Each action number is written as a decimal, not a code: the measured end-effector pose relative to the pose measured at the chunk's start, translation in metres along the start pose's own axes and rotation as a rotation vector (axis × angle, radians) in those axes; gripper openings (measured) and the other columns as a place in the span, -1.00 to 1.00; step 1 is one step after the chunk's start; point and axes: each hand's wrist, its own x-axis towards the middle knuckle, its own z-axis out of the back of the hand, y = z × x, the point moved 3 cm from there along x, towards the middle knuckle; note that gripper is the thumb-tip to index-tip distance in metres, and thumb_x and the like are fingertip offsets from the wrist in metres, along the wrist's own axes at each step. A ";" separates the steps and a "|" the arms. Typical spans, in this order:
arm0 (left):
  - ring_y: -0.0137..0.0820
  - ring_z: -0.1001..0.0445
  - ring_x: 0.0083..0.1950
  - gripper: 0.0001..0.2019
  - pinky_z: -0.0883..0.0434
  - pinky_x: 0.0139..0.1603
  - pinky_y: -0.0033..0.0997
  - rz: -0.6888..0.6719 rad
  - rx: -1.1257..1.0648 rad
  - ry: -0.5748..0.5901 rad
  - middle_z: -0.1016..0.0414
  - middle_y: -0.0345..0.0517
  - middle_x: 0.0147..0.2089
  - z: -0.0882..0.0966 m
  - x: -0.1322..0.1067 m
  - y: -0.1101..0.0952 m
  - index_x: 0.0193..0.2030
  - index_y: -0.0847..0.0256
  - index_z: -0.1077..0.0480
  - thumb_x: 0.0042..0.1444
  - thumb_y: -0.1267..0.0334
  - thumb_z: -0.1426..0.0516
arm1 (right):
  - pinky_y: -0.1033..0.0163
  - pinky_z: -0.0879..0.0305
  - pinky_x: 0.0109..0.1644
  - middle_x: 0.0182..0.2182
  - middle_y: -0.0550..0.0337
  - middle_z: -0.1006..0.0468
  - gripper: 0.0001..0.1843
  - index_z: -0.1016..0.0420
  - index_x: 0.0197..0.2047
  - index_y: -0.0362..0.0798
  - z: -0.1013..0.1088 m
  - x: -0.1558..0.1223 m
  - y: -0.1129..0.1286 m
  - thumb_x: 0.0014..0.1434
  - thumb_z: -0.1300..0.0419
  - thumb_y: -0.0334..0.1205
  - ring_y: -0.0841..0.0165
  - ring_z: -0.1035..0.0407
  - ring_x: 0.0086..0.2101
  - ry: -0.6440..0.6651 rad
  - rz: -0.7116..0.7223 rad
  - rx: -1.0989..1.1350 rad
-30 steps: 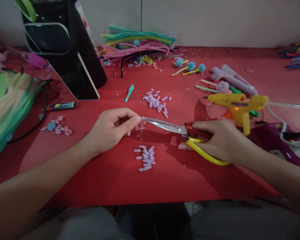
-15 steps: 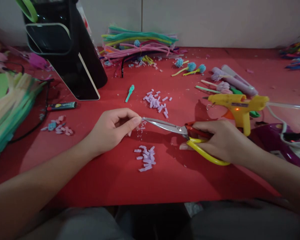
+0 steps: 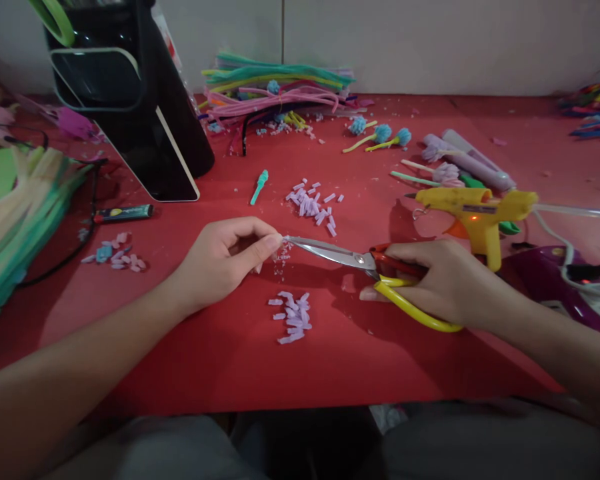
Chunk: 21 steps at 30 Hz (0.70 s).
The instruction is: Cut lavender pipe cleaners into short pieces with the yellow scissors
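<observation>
My left hand [image 3: 230, 263] pinches a small lilac pipe cleaner piece [image 3: 285, 238] between thumb and forefinger; most of it is hidden by the fingertips. In my right hand [image 3: 433, 280] are scissors [image 3: 330, 249] with one red and one yellow handle, their blades nearly closed and the tips right at the pinched piece. Fine lilac clippings [image 3: 281, 260] lie scattered below the tips. One pile of short lilac pieces [image 3: 295, 317] sits nearer to me, and a second lilac pile [image 3: 310, 203] lies beyond the blades.
A yellow glue gun [image 3: 480, 210] with its light on rests at right. At left stand a black container [image 3: 145, 120] and a lighter [image 3: 125, 213]. Pipe cleaners [image 3: 280, 83] are bundled at the back, near blue pompom-topped stems [image 3: 383, 133]. A green stick [image 3: 260, 187] lies centrally.
Both hands stay almost in place. The scissor tips have shifted very slightly at the pinched piece, and the piles look the same.
</observation>
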 end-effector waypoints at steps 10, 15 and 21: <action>-0.51 -0.37 -0.51 -0.79 -0.32 -0.47 -0.53 -0.004 0.035 -0.006 -0.44 -0.24 -0.50 0.000 -0.001 -0.001 -0.35 0.18 -0.48 0.23 0.13 -0.15 | 0.25 0.04 -0.50 -0.62 0.34 -0.04 -0.29 -0.17 -0.56 0.00 0.001 -0.001 0.001 -0.11 -0.20 0.53 0.45 0.07 -0.53 -0.014 -0.011 0.011; -0.51 -0.38 -0.50 -0.80 -0.32 -0.46 -0.52 -0.014 0.032 -0.013 -0.46 -0.24 -0.48 0.000 -0.001 -0.002 -0.36 0.18 -0.48 0.22 0.14 -0.15 | 0.26 0.03 -0.50 -0.63 0.34 -0.08 -0.27 -0.19 -0.56 -0.01 0.002 0.000 0.002 -0.12 -0.18 0.56 0.45 0.04 -0.55 -0.010 -0.010 -0.012; -0.54 -0.35 -0.51 -0.81 -0.31 -0.44 -0.54 -0.017 -0.005 0.000 -0.44 -0.26 -0.47 0.000 -0.001 -0.001 -0.37 0.18 -0.46 0.22 0.18 -0.16 | 0.25 0.04 -0.50 -0.63 0.33 -0.07 -0.26 -0.16 -0.57 0.00 0.003 0.000 0.002 -0.13 -0.17 0.58 0.44 0.06 -0.54 -0.016 -0.007 -0.027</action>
